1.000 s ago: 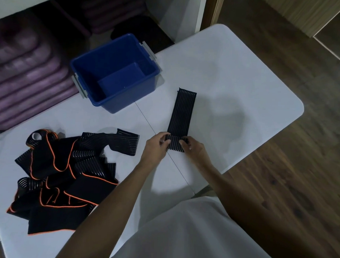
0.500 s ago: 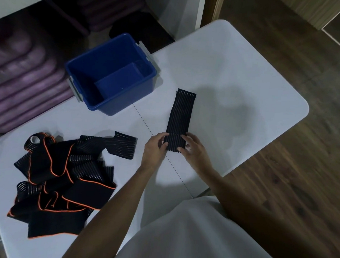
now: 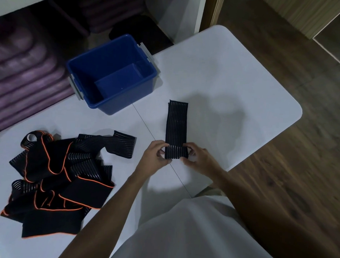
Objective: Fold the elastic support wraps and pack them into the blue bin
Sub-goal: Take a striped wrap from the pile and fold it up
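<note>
Head view looks down on a white folding table (image 3: 234, 77) with rounded corners and a thin seam running across its middle. One elastic support wrap (image 3: 176, 127), a narrow black ribbed strip, lies flat just right of that seam, its long axis running away from the person toward the far edge of the table. Its near end is doubled over into a short fold, and both hands pinch that fold: the left hand (image 3: 156, 154) grips its left edge between thumb and fingers, the right hand (image 3: 198, 158) grips its right edge the same way, each closed narrowly on the fabric. The rest of the strip stretches away from the grip, so any further folding or rolling would, I judge, travel forward along that axis, with both hands equally near.

The blue bin (image 3: 86, 66), a hard plastic tub with grey clip handles, stands near the far edge of the table, beyond and to the left of the strip, and looks empty. It sits nearer the left hand. A loose heap of wraps (image 3: 55, 175), black with orange piping and glossy ribbing, sprawls toward the left edge, well apart from the strip in hand. The fabric looks soft, stretchy and limp.
</note>
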